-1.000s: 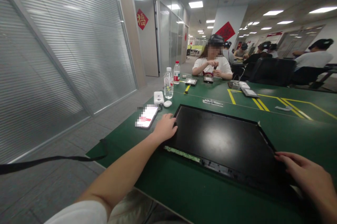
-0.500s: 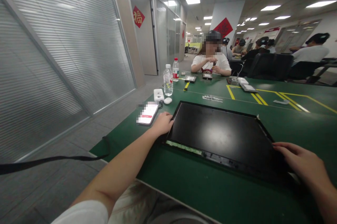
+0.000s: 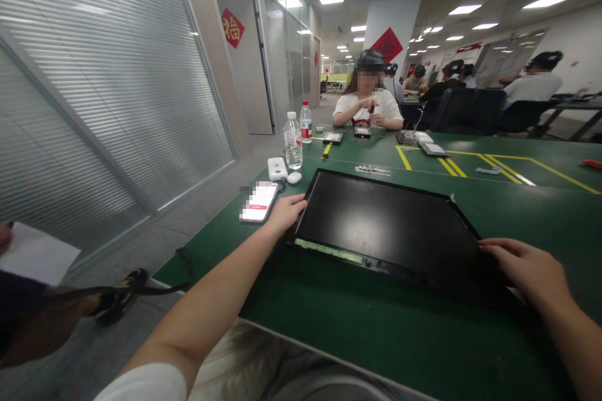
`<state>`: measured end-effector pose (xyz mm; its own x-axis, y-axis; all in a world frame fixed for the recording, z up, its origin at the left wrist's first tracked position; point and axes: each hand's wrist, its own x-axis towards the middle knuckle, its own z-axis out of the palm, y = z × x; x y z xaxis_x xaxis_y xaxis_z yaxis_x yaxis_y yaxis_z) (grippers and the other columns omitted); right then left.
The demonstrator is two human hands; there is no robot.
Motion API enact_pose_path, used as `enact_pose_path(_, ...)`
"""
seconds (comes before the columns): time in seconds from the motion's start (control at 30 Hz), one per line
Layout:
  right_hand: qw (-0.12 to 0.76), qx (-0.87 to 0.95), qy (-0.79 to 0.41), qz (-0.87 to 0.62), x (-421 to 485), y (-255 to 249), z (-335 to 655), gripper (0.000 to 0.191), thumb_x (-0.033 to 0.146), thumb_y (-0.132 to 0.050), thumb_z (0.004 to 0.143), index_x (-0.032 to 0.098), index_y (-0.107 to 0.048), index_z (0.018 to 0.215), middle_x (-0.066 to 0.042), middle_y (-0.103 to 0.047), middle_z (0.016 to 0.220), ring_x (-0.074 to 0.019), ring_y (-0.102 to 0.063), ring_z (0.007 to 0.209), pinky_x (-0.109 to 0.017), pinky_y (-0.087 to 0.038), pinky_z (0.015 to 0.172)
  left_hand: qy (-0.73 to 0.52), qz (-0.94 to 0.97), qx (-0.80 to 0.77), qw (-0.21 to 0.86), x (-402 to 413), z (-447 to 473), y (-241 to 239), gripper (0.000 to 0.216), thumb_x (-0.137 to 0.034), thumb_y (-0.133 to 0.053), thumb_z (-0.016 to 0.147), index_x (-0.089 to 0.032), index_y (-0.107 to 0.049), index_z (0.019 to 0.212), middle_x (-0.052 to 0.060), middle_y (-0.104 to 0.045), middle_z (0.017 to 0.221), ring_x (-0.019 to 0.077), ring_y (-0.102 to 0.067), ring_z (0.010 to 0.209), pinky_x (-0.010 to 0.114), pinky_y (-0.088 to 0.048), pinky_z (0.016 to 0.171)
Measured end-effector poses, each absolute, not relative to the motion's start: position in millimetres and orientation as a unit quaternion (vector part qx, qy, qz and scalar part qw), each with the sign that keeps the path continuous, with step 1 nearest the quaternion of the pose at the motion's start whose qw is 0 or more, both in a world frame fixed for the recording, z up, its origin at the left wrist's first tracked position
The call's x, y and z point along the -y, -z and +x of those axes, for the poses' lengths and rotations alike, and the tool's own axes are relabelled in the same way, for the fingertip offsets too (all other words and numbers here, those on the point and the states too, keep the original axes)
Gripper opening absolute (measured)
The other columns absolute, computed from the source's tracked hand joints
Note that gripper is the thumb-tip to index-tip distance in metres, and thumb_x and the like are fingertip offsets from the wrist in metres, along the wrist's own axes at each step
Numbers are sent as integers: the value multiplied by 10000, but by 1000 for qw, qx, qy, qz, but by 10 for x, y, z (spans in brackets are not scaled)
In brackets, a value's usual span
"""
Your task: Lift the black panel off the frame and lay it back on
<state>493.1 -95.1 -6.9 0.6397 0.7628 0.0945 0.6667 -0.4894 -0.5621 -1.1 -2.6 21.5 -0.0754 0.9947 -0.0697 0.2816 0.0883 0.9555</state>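
A flat black LCD screen panel (image 3: 376, 219), with a green circuit strip (image 3: 329, 251) along its near edge, is between my hands over the green table. Around its left edge are the fingers of my left hand (image 3: 286, 211), closed on the frame. At the right edge my right hand (image 3: 529, 269) pinches the panel between thumb and fingers. The near right corner is dark and hard to make out. Left of the panel lie a lit phone (image 3: 259, 201), a white power bank (image 3: 277, 168) and a small white rounded case (image 3: 294, 178).
Two water bottles, one clear-capped (image 3: 292, 144) and one red-capped (image 3: 306, 122), stand behind. Across the green table (image 3: 301, 319), a co-worker (image 3: 369, 96) handles small drives (image 3: 333, 138). A passer-by's leg (image 3: 51, 326) and paper (image 3: 42, 253) show at left. Red tool handles (image 3: 591, 164) lie far right.
The panel has shifted slightly up and away, with both hands still at its edges. My view has turned a little right. A passer-by holding white paper has come in at the left.
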Motion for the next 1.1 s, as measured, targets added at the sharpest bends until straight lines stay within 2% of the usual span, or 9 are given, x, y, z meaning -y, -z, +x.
enact_pose_path(0.07,280,414,-87,-862,951,72,4940,364,559,-560,675,314,-818,754,-105,-799,888,-372,-709,927,-493,-534,855,-466,434,-594,492,60,30,-237,360,-158,-762,911,-201,-876,1250,68,-884,952,242,-827,839,321,-671,778)
enact_pose_path(0.2,278,415,-79,-863,958,62,4937,356,553,-562,686,312,-815,759,-103,-803,916,-376,-707,962,-489,-531,856,-492,339,-565,569,48,67,-227,513,-118,-787,903,-187,-801,1411,80,-884,987,176,-786,691,273,-653,687)
enact_pose_path(0.4,292,419,-87,-855,973,88,4918,369,522,-578,730,280,-841,820,-106,-809,935,-359,-720,992,-473,-536,893,-491,297,-538,618,-58,56,-142,612,-114,-765,932,-203,-708,1535,67,-880,981,174,-773,651,274,-644,650)
enact_pose_path(0.6,327,428,-84,-838,980,108,4943,362,548,-597,654,296,-838,748,-81,-806,823,-357,-727,890,-486,-533,860,-463,309,-529,641,-93,43,-98,722,-186,-772,977,-247,-564,1665,67,-869,1032,169,-768,640,262,-618,610)
enact_pose_path(0.7,319,425,-92,-842,983,64,4911,376,552,-589,628,291,-837,739,-90,-815,849,-356,-721,915,-474,-519,866,-461,318,-530,637,-61,53,-128,785,-158,-717,1007,-304,-459,1733,53,-866,1020,149,-729,574,256,-601,567)
enact_pose_path(0.77,315,425,-95,-843,989,37,4884,385,554,-588,622,287,-838,745,-94,-822,878,-352,-715,939,-462,-511,872,-460,320,-524,641,-36,61,-155,785,-135,-717,999,-303,-471,1725,46,-862,986,140,-711,544,247,-595,547)
enact_pose_path(0.9,324,429,-100,-837,1009,25,4863,394,550,-599,630,281,-844,779,-86,-817,854,-339,-710,918,-451,-502,867,-445,341,-505,656,-2,68,-181,710,-135,-810,923,-242,-627,1601,51,-859,925,167,-750,581,261,-620,563)
enact_pose_path(1.0,325,424,-112,-838,1020,32,4868,405,543,-613,638,270,-854,816,-83,-815,862,-331,-709,894,-453,-508,880,-441,358,-524,635,7,73,-169,503,-187,-820,914,-192,-767,1415,60,-857,876,195,-779,621,264,-616,567)
enact_pose_path(1.1,323,429,-107,-837,1016,54,4884,386,530,-624,669,264,-852,829,-88,-809,873,-329,-714,899,-457,-520,895,-445,372,-540,609,9,72,-149,313,-307,-767,970,-164,-829,1242,80,-862,899,232,-818,733,284,-630,617)
